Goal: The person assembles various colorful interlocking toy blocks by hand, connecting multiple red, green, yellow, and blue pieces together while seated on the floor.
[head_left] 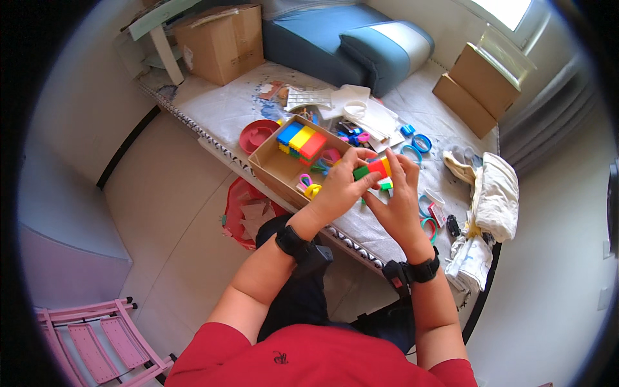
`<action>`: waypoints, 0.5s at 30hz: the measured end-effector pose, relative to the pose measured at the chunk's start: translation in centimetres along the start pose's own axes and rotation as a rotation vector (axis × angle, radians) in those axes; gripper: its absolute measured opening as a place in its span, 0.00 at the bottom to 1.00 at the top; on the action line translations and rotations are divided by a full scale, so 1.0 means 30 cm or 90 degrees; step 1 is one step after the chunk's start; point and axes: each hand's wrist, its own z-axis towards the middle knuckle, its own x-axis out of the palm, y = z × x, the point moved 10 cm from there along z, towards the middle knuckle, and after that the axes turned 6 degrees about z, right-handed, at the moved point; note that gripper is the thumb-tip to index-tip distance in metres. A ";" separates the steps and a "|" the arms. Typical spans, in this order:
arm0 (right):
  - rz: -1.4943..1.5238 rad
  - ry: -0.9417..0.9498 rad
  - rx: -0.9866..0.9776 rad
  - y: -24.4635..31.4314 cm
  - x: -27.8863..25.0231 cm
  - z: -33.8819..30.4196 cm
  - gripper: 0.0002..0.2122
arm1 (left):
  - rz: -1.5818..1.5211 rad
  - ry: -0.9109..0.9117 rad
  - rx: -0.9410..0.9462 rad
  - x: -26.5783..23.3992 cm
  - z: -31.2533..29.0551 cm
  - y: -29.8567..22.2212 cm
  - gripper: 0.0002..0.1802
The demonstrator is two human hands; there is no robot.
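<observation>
My left hand [342, 186] and right hand [401, 201], fingers curled, pinch the coloured block row [376, 169]. It looks light, stiff plastic, probably best gripped by its ends.

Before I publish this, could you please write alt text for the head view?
The left hand and right hand together hold green, red and yellow blocks near an open cardboard box containing blue, yellow and red blocks. White fabric lies at right, a blue cushion farther back.
</observation>
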 end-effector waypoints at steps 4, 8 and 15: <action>-0.016 0.047 -0.031 0.012 0.170 0.112 0.35 | 0.034 -0.058 -0.003 -0.182 0.021 0.028 0.20; -0.040 0.103 -0.051 0.028 0.300 0.211 0.37 | 0.073 -0.071 -0.024 -0.347 0.043 0.097 0.19; -0.022 0.201 -0.038 0.040 0.498 0.328 0.35 | 0.106 -0.093 -0.064 -0.556 0.084 0.162 0.19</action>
